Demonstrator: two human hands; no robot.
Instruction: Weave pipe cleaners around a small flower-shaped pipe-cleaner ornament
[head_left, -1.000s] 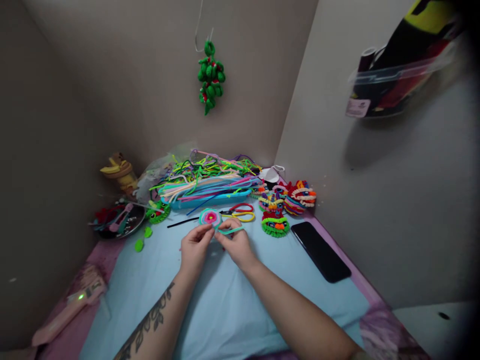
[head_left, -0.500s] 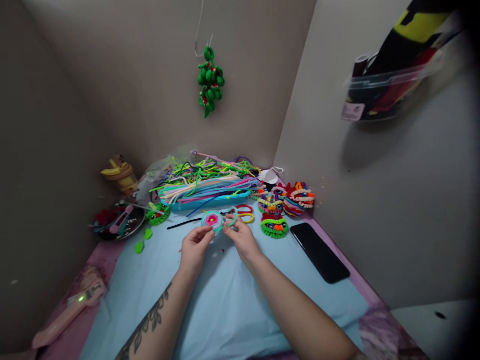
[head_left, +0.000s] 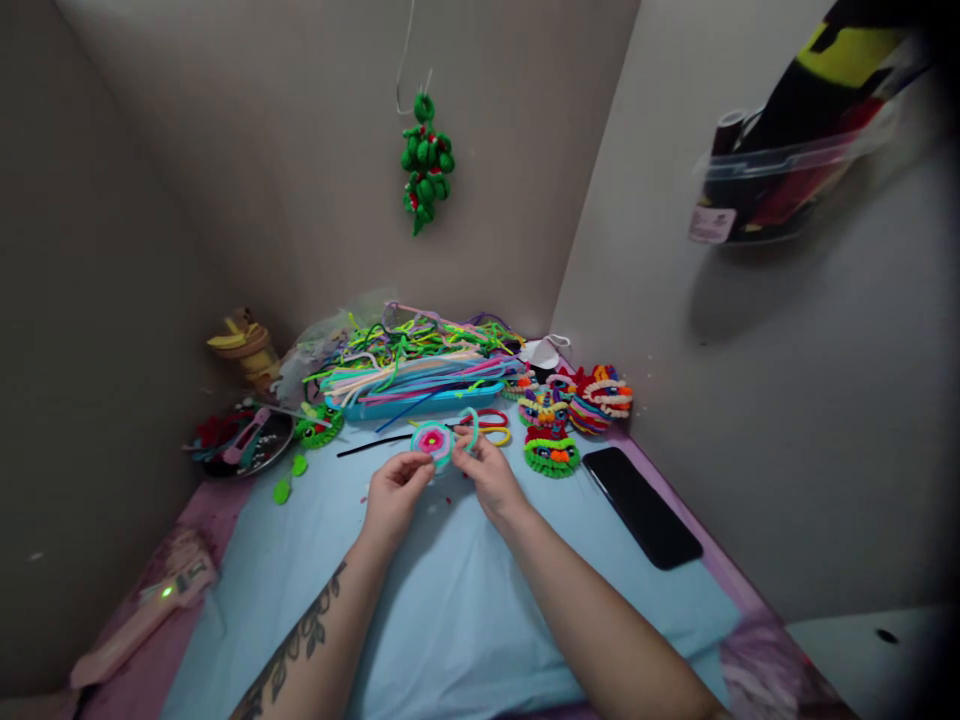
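A small round coil of pipe cleaner point(head_left: 433, 441), with a yellow centre and pink, lavender and teal rings, is held up over the middle of the table. My left hand point(head_left: 396, 492) pinches its lower left edge between thumb and fingertips. A loose teal pipe cleaner end point(head_left: 475, 420) rises in a bent loop at the coil's right side. My right hand point(head_left: 491, 478) has its thumb and fingers closed on that teal length, close to the coil. Scissors point(head_left: 501, 432) with red and yellow handles lie just behind, partly hidden by my right hand.
A blue tray point(head_left: 420, 404) heaped with pipe cleaners stands at the back. Right of it sit several fuzzy lion-head figures point(head_left: 551, 452) and a black phone point(head_left: 642, 508). At left are a metal bowl point(head_left: 279, 450) and a pink glue gun point(head_left: 142, 620). A black pipe cleaner point(head_left: 373, 446) lies behind my hands.
The teal loop stands more upright and narrower than before. Both hands keep their grips on the coil and the teal length. The whole view has shifted slightly.
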